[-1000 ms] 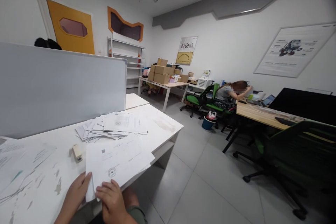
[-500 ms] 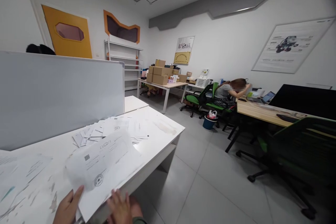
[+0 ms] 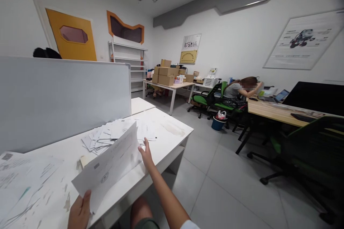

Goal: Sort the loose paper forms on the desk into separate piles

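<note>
A printed sheet of paper [image 3: 115, 161] with a small square code and a round stamp stands tilted and curved above the white desk [image 3: 172, 123]. My left hand [image 3: 80, 210] grips its lower left corner between thumb and fingers. At the sheet's right edge is my right hand [image 3: 146, 154], its fingers apart and reaching toward the paper; whether they touch it I cannot tell. Behind the sheet lies a spread of papers [image 3: 99, 136], partly covered by it. More printed sheets [image 3: 24, 175] lie on the desk's left side.
A grey divider panel [image 3: 61, 103] borders the desk's back. Part of a small beige object [image 3: 84, 161] shows behind the sheet. Across the floor are cardboard boxes [image 3: 165, 75] on a table, a blue bin [image 3: 218, 123], green chairs, and a person [image 3: 236, 91] leaning on another desk.
My right hand has moved from the desk's front edge up to the sheet's right edge. The sheet, lying flatter before, is now raised and bent. My left hand keeps its corner.
</note>
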A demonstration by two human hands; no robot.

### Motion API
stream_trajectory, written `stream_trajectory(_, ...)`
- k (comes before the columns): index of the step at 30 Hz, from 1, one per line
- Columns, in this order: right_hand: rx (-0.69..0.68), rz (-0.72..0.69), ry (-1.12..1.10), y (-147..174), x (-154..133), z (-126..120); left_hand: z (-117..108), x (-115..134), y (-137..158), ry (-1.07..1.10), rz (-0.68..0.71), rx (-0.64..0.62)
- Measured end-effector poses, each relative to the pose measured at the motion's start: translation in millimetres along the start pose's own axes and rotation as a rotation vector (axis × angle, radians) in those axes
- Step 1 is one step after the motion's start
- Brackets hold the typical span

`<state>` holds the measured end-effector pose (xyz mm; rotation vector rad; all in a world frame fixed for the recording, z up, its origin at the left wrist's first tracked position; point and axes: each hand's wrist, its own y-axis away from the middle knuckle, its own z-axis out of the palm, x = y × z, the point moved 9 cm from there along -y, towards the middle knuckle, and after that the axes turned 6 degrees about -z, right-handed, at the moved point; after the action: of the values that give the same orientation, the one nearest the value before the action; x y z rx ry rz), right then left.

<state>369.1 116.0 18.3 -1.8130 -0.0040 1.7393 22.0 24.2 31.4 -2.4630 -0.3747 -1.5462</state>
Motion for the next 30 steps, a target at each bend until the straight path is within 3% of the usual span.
stream_trajectory(3, -0.092, 0.008, -0.139, -5.9, 12.2, 25.1, 6.4, 2.8, -4.3, 0.070, 0.010, -0.066)
stream_trajectory(7, -0.094, 0.002, -0.013, -4.4, 22.3, 26.1, 13.5, 1.0, -4.3, 0.081, -0.027, -0.144)
stream_trajectory(11, -0.016, 0.026, 0.076, -4.2, 27.0, 15.0, 4.1, -4.9, -2.4, 0.085, -0.048, -0.072)
stream_trajectory(16, -0.068, 0.057, 0.020, -3.5, 22.7, 23.0, -18.9, -7.8, 0.7, 0.068, -0.072, 0.121)
stream_trajectory(22, -0.053, 0.019, -0.104, -2.8, 6.4, 19.8, -17.4, -12.1, -4.7, 0.069, -0.114, 0.092)
stream_trajectory(30, -0.027, -0.010, -0.170, 1.9, -8.3, 14.9, -25.4, -19.9, -1.4, 0.000, -0.146, 0.154)
